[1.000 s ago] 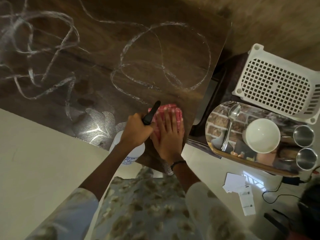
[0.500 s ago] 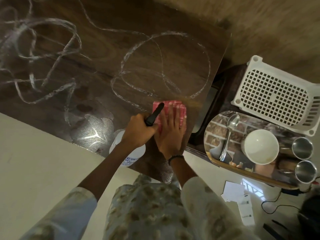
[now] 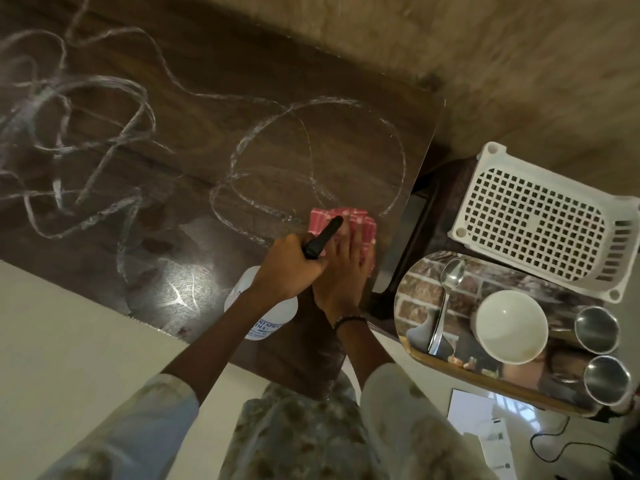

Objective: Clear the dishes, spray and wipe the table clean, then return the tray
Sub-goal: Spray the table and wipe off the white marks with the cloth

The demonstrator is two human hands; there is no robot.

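We press our right hand (image 3: 341,271) flat, fingers (image 3: 360,242) spread, on the pink cloth (image 3: 346,216) lying on the wet surface (image 3: 207,133) near its right edge. Our left hand (image 3: 287,268) is wrapped around the spray bottle (image 3: 258,313), its black nozzle over the cloth.

White perforated basket (image 3: 540,216) upside-down beside table; papers (image 3: 479,420), possibly cards, and black cable (image 3: 554,445) on floor.

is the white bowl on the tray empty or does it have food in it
Empty. The white bowl stands upright on the steel tray, and its whole inside shows bare and white. A few crumbs lie on the tray beside it.
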